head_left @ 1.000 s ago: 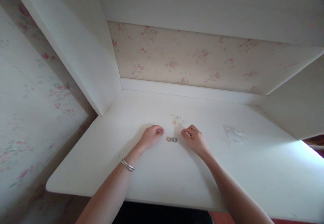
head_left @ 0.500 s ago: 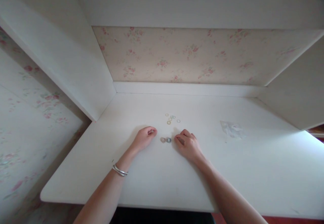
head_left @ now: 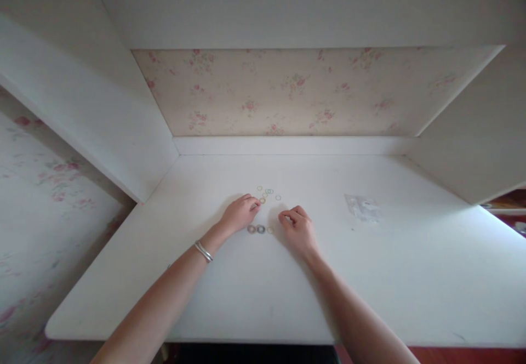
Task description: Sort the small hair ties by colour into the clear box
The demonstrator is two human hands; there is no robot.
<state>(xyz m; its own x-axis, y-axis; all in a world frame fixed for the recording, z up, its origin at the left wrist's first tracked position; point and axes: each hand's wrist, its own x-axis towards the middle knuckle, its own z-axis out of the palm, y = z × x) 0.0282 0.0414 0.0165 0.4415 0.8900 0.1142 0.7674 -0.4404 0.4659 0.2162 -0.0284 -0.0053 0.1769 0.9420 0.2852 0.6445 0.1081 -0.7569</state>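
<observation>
My left hand lies on the desk with thumb and fingers close together, their tips at the edge of a small yellow ring. Just beyond are several thin rings, among them a greenish pair that overlaps and a pale ring to the right. My right hand is curled, thumb against forefinger, with nothing visible in the pinch. Between the hands, nearer to me, a brownish ring, a dark grey ring and a thin pale yellow ring form a row.
A clear plastic bag lies right of my right hand, with a tiny speck near it. The white desk has upright panels on both sides, a low ledge at the back and a board overhead.
My left hand has moved forward to the yellow ring. My right hand has drawn slightly away from the near row, where a thin pale yellow ring now shows. The camera view has shifted.
</observation>
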